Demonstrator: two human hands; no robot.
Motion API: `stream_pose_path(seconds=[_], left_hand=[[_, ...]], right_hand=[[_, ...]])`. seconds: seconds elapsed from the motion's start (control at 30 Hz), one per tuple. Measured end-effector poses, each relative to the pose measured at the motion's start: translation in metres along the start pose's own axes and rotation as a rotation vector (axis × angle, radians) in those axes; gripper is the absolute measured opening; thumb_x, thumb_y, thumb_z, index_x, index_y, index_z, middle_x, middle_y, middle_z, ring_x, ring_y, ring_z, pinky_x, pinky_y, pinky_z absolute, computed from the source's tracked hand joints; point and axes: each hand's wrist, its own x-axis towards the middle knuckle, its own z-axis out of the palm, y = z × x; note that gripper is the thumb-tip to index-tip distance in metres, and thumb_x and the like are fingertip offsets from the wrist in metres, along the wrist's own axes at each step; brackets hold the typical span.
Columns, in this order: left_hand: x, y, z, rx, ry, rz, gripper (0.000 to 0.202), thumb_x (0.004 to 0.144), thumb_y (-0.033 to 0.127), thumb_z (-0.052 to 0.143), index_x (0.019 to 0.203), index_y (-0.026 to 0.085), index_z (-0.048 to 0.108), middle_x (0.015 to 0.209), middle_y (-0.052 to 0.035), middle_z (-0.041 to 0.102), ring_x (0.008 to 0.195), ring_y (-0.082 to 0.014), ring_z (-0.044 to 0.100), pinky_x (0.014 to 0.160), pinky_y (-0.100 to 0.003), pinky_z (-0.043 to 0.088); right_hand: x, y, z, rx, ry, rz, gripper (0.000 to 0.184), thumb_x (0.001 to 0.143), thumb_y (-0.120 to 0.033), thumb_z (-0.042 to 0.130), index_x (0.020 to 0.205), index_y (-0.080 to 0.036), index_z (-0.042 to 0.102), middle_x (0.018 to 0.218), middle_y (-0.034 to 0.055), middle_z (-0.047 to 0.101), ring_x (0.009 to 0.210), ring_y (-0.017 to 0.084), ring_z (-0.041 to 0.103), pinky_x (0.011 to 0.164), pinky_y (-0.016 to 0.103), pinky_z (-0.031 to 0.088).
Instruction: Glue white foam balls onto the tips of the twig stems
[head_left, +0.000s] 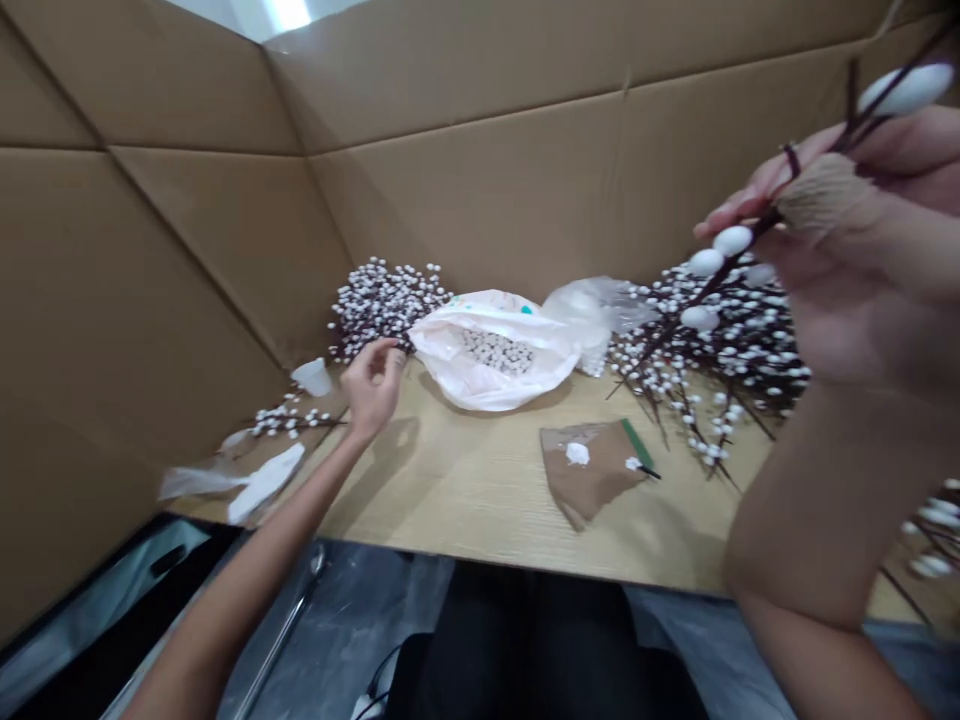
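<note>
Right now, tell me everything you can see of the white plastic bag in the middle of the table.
The white plastic bag lies crumpled on the light wood table, its mouth open, with small teal marks near the top edge. Inside sits a heap of small white beads. A clear plastic bag meets its right side, and the left hand is close to its left edge.

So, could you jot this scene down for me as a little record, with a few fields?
Right hand: holding a dark twig with white oval buds
Left hand: empty, fingers curled, beside a white plastic bag of pale beads
Also on the table: heaped white-budded branches, a brown paper scrap, a small white cup
Surface: light wood table
Surroundings: cardboard walls
</note>
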Motion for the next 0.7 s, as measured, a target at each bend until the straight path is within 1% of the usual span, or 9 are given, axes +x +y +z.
stream_pose_path(seconds=[0.07,0.17,0.23,0.27,0.3,0.33,0.47,0.57,0.7], left_hand=[[-0.028,0.036,0.023,-0.111,-0.193,0.16,0.026,0.085,0.03,0.053,0.1,0.014,0.066,0.098,-0.0081,0.07,0.082,-0.016,0.063,0.07,-0.023,0.049],[-0.07,0.086,0.052,-0.285,-0.565,0.443,0.021,0.087,0.022,0.05,0.102,0.013,0.064,0.089,-0.0085,0.07,0.073,-0.0146,0.063,0.066,-0.024,0.049],[-0.094,0.114,0.068,-0.34,-0.785,0.693,0.024,0.088,0.018,0.047,0.104,0.013,0.063,0.089,-0.0095,0.069,0.078,-0.0165,0.063,0.07,-0.026,0.05],[-0.104,0.127,0.075,-0.332,-0.864,0.802,0.025,0.088,0.018,0.046,0.105,0.013,0.063,0.09,-0.0101,0.068,0.081,-0.018,0.063,0.072,-0.027,0.05],[-0.111,0.138,0.081,-0.312,-0.93,0.869,0.027,0.089,0.019,0.045,0.11,0.013,0.062,0.094,-0.0109,0.067,0.085,-0.019,0.063,0.074,-0.027,0.049],[-0.117,0.147,0.088,-0.283,-0.971,0.899,0.027,0.09,0.019,0.045,0.11,0.011,0.061,0.099,-0.0127,0.066,0.089,-0.0202,0.062,0.077,-0.028,0.049],[-0.121,0.171,0.112,-0.134,-1.062,0.936,0.023,0.091,0.021,0.044,0.094,0.012,0.066,0.095,-0.0113,0.063,0.09,-0.0213,0.058,0.081,-0.031,0.046],[-0.118,0.176,0.128,-0.045,-1.08,0.954,0.023,0.091,0.021,0.044,0.087,0.013,0.065,0.096,-0.0098,0.062,0.088,-0.0213,0.055,0.082,-0.032,0.043],[-0.118,0.174,0.146,-0.109,-1.136,0.983,0.021,0.09,0.018,0.046,0.093,0.015,0.066,0.096,-0.0068,0.065,0.088,-0.019,0.054,0.083,-0.029,0.041]], right_hand=[[-0.002,-0.006,0.0,-0.017,-0.024,-0.056,0.002,0.077,-0.011,0.067,0.076,-0.011,0.065,0.074,0.0045,0.057,0.07,0.018,0.062,0.067,0.037,0.05],[0.0,-0.009,-0.006,-0.069,-0.003,-0.114,0.008,0.077,-0.008,0.065,0.072,-0.013,0.067,0.066,0.002,0.057,0.064,0.016,0.061,0.062,0.035,0.049],[0.003,-0.008,-0.011,-0.097,0.024,-0.143,0.008,0.076,-0.008,0.066,0.07,-0.014,0.067,0.065,0.0011,0.058,0.063,0.015,0.061,0.062,0.034,0.049],[0.004,-0.008,-0.013,-0.109,0.035,-0.151,0.008,0.076,-0.008,0.067,0.071,-0.014,0.067,0.066,0.0011,0.058,0.063,0.014,0.061,0.062,0.033,0.049],[0.005,-0.008,-0.014,-0.116,0.047,-0.159,0.008,0.076,-0.008,0.067,0.071,-0.014,0.067,0.066,0.0013,0.059,0.063,0.014,0.061,0.062,0.033,0.049],[0.006,-0.007,-0.015,-0.12,0.05,-0.166,0.008,0.076,-0.007,0.066,0.071,-0.013,0.067,0.066,0.0015,0.058,0.062,0.014,0.061,0.061,0.033,0.05],[0.007,-0.006,-0.015,-0.093,0.016,-0.192,0.008,0.077,-0.005,0.065,0.072,-0.011,0.066,0.065,0.0022,0.057,0.06,0.015,0.059,0.058,0.033,0.051],[0.007,-0.006,-0.014,-0.079,-0.019,-0.169,0.01,0.08,-0.003,0.06,0.075,-0.01,0.065,0.067,0.0019,0.056,0.061,0.014,0.058,0.06,0.035,0.051],[0.007,-0.006,-0.012,-0.064,-0.031,-0.154,0.013,0.079,0.001,0.058,0.074,-0.008,0.065,0.066,0.0017,0.055,0.061,0.014,0.058,0.059,0.033,0.049]])
